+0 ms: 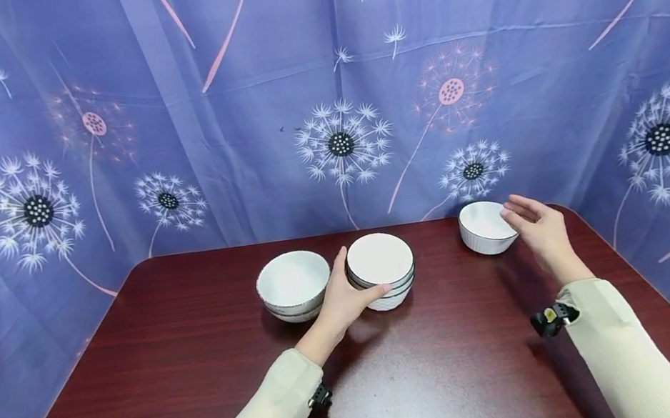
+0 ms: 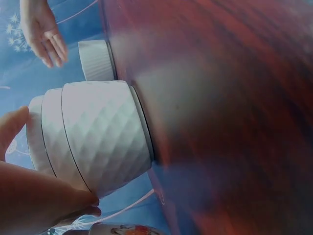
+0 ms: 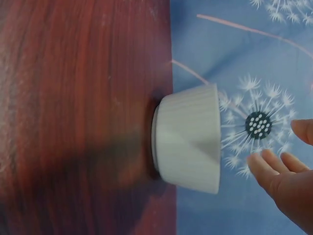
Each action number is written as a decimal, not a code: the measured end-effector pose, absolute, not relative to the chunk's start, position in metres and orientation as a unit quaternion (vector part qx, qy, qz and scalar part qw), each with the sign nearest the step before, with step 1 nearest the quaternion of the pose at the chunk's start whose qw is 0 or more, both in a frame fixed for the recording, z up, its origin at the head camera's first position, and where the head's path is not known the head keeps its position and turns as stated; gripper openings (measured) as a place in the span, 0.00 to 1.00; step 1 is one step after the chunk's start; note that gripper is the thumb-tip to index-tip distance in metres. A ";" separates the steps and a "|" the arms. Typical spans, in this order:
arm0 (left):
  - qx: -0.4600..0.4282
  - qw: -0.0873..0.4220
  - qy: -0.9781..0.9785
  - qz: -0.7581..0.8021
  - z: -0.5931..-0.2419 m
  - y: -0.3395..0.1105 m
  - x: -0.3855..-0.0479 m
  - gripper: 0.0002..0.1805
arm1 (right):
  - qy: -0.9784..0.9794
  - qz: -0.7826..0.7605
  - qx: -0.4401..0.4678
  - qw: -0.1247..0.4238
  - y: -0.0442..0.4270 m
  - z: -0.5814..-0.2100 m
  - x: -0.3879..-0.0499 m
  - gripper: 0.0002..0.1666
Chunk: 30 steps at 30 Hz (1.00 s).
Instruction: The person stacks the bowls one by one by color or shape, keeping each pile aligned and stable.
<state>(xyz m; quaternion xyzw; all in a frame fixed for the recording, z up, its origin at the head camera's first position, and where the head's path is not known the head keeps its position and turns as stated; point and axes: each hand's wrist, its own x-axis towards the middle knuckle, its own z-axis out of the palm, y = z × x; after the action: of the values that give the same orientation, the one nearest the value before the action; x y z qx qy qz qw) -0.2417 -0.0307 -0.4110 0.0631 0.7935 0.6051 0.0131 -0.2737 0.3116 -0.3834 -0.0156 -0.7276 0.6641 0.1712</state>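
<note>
Near the middle of the table is a stack of white bowls (image 1: 379, 260) with thin dark rims and a dimpled outer pattern. My left hand (image 1: 345, 295) grips this stack, thumb at the front and fingers round the left side. In the left wrist view the stacked bowls (image 2: 105, 132) show their textured walls close up. At the far right stands a single ribbed white bowl (image 1: 487, 233). Just to its right my right hand (image 1: 539, 229) hovers with loosely bent fingers. The right wrist view shows a gap between the ribbed bowl (image 3: 188, 139) and those fingers (image 3: 264, 169).
Left of the held stack sits another stack of pale bowls (image 1: 294, 284) with speckled rims, close to my left hand. All stand toward the back of a dark red-brown wooden table (image 1: 157, 365). A blue dandelion-print curtain (image 1: 245, 128) hangs behind and at both sides.
</note>
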 end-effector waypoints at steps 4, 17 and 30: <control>0.066 0.008 0.791 0.608 -0.410 -0.031 -0.242 0.60 | -0.733 0.655 -0.058 0.175 0.317 -0.388 -0.277 0.36; 0.071 0.016 0.784 0.617 -0.414 -0.032 -0.244 0.60 | -0.692 0.681 -0.195 0.139 0.319 -0.398 -0.284 0.38; 0.072 0.012 0.772 0.631 -0.413 -0.032 -0.243 0.59 | -0.685 0.700 -0.196 0.059 0.311 -0.411 -0.288 0.39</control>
<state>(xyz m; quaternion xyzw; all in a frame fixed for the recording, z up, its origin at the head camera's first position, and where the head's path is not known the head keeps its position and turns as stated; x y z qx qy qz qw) -0.2431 -0.0320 -0.4127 0.0717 0.7722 0.6312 0.0120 -0.2878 0.3113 -0.4113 -0.1961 -0.6846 0.6996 0.0589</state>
